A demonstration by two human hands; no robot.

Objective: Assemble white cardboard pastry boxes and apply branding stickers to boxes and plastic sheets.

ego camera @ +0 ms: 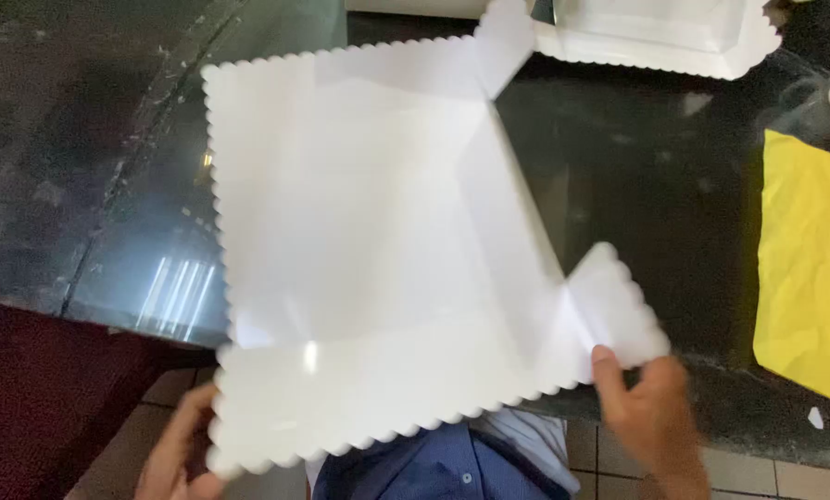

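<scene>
White scalloped paper tray being held over near edge of dark glossy table. Near-left corner being gripped by left hand, fingers clamped on it. Near-right folded corner being pinched by right hand. Second finished tray lying far right; yellow sheet lying right.

We saw a white scalloped tray half folded at the counter edge, and a finished one behind it.

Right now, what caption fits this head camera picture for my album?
Two hands, left and right, fold a white scalloped paper tray over a dark table.
</scene>
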